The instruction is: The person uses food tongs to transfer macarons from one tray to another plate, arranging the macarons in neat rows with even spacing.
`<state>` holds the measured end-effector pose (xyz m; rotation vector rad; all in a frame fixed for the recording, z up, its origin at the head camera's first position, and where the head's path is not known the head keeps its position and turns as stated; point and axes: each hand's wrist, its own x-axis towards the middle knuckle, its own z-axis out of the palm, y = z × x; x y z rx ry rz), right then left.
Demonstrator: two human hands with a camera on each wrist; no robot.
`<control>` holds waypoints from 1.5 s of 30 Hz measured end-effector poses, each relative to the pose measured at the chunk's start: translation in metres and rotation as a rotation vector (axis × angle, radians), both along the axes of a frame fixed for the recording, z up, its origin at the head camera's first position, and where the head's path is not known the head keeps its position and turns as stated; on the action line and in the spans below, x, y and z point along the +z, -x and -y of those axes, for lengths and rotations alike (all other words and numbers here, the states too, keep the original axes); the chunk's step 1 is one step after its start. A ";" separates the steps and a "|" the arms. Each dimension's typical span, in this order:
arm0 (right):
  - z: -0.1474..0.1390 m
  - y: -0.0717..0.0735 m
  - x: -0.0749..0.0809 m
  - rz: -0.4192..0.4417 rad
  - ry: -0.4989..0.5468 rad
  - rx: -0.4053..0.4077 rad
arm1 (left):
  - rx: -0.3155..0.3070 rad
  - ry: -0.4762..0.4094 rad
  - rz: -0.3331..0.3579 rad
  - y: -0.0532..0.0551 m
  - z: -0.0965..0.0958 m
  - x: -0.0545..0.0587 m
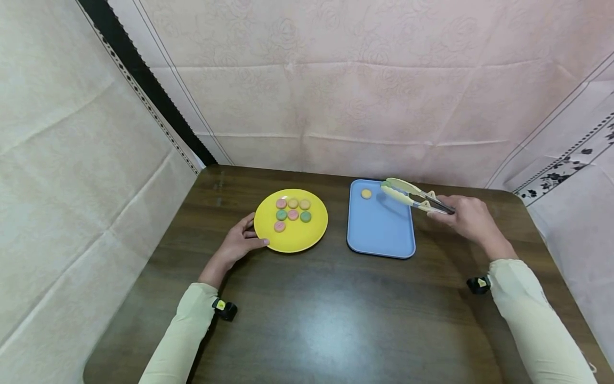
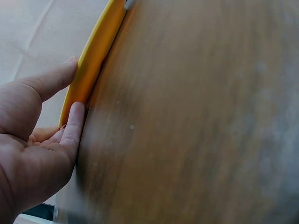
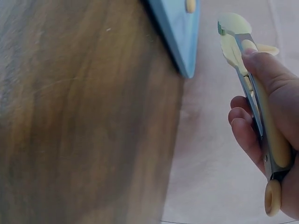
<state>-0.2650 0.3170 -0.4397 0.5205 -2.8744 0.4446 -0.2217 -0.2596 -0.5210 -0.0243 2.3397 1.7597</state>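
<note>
My left hand (image 1: pixel 238 241) holds the rim of a round yellow plate (image 1: pixel 309 234); in the left wrist view its thumb and fingers lie about the plate's edge. Small round pink, yellow and green biscuits, like this pink biscuit (image 1: pixel 280 226), lie in rows on the plate. With my right hand (image 1: pixel 467 217) I grip cream-coloured tongs (image 1: pixel 406 188), raised above the far right of a blue tray (image 1: pixel 381 234). Between the tong tips is a green piece (image 3: pixel 220 28), mostly hidden. One yellow biscuit (image 1: pixel 366 193) lies in the tray's far left corner.
Plate and tray stand side by side on a dark brown wooden table (image 1: pixel 307 309), with a gap between them. Pale patterned cloth (image 1: pixel 336 106) hangs behind the table's far edge and along both sides.
</note>
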 end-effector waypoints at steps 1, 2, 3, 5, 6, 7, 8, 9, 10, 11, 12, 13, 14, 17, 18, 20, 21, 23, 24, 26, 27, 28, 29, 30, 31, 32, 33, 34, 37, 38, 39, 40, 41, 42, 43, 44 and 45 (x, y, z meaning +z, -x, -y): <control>0.001 -0.001 0.002 0.001 -0.003 -0.002 | -0.002 0.000 -0.003 0.000 0.000 0.000; 0.002 -0.002 0.005 0.000 -0.004 -0.004 | 0.000 -0.003 -0.001 0.000 0.000 0.000; 0.003 -0.004 0.007 -0.001 -0.005 -0.007 | -0.001 -0.005 -0.002 0.000 0.000 0.001; 0.005 -0.006 0.012 -0.016 -0.009 -0.001 | -0.003 -0.006 -0.003 0.000 -0.001 0.001; 0.007 -0.006 0.014 -0.025 -0.008 0.004 | -0.005 -0.006 -0.004 0.000 0.000 0.001; 0.008 -0.007 0.016 -0.036 -0.007 0.009 | -0.006 -0.005 -0.004 0.000 0.000 0.001; 0.010 -0.008 0.019 -0.049 -0.007 0.015 | -0.002 -0.006 -0.002 0.001 0.000 0.000; 0.011 -0.009 0.021 -0.060 -0.009 0.020 | -0.003 -0.005 -0.002 0.001 0.000 0.000; 0.013 -0.010 0.024 -0.074 -0.011 0.029 | -0.003 -0.004 -0.003 0.001 0.000 0.000; 0.014 -0.010 0.027 -0.086 -0.014 0.036 | -0.004 -0.003 -0.002 0.001 0.001 0.000; 0.016 -0.011 0.030 -0.095 -0.015 0.039 | -0.005 -0.002 -0.002 0.001 0.001 0.000; 0.018 -0.012 0.032 -0.107 -0.017 0.046 | -0.003 -0.001 -0.002 0.001 0.001 0.001; 0.019 -0.013 0.035 -0.120 -0.017 0.053 | -0.002 -0.003 -0.001 0.001 0.001 0.001; 0.024 -0.015 0.041 -0.168 -0.011 0.084 | -0.007 -0.003 -0.002 0.000 0.001 0.001; 0.026 -0.015 0.043 -0.192 -0.006 0.099 | -0.008 -0.004 -0.003 0.000 0.001 0.001; 0.029 -0.016 0.047 -0.235 0.005 0.128 | -0.012 -0.006 -0.005 0.000 0.001 0.001; 0.031 -0.017 0.049 -0.257 0.008 0.142 | -0.012 -0.004 -0.005 0.000 0.001 0.000; 0.036 -0.019 0.053 -0.295 0.019 0.168 | -0.010 -0.006 -0.004 0.000 0.001 0.000; 0.038 -0.019 0.055 -0.308 0.022 0.178 | -0.010 -0.005 -0.004 0.000 0.001 0.000; 0.043 -0.022 0.060 -0.318 0.030 0.189 | -0.007 -0.003 -0.004 0.000 0.001 0.001; 0.046 -0.023 0.062 -0.318 0.035 0.192 | -0.007 -0.003 -0.003 -0.001 0.001 0.001; 0.049 -0.024 0.063 -0.318 0.041 0.197 | -0.012 -0.003 -0.004 -0.001 0.001 0.001; 0.052 -0.024 0.065 -0.317 0.044 0.200 | -0.010 -0.003 -0.003 -0.001 0.001 0.000; 0.055 -0.025 0.066 -0.316 0.044 0.203 | -0.011 -0.002 -0.004 -0.001 0.001 0.000; 0.058 -0.026 0.067 -0.316 0.046 0.208 | -0.008 -0.003 -0.002 -0.001 0.001 0.000; 0.061 -0.026 0.067 -0.318 0.048 0.216 | -0.004 -0.004 -0.001 -0.001 0.001 0.000; 0.064 -0.027 0.068 -0.325 0.049 0.225 | -0.004 -0.005 0.000 -0.001 0.001 0.000; 0.067 -0.027 0.068 -0.332 0.049 0.237 | 0.000 -0.006 0.001 -0.001 0.001 0.000; 0.076 -0.027 0.068 -0.339 0.052 0.262 | 0.005 -0.006 0.002 -0.001 0.000 0.000; 0.079 -0.027 0.068 -0.339 0.053 0.268 | 0.005 -0.007 0.002 -0.001 0.000 0.000; 0.082 -0.027 0.068 -0.333 0.054 0.273 | 0.004 -0.008 0.002 -0.001 0.000 0.000; 0.085 -0.027 0.067 -0.327 0.052 0.275 | 0.004 -0.008 0.001 -0.001 0.000 0.000; 0.087 -0.027 0.067 -0.321 0.047 0.277 | -0.001 -0.005 -0.002 -0.001 0.000 0.000; 0.090 -0.027 0.066 -0.316 0.047 0.280 | 0.002 -0.008 -0.001 -0.001 0.000 0.000; 0.093 -0.027 0.065 -0.311 0.047 0.284 | -0.001 -0.008 -0.002 -0.001 0.000 0.000; 0.095 -0.026 0.064 -0.302 0.044 0.286 | -0.002 -0.009 -0.004 -0.001 0.000 0.000; 0.098 -0.026 0.063 -0.295 0.042 0.289 | -0.003 -0.008 -0.006 -0.001 0.000 0.000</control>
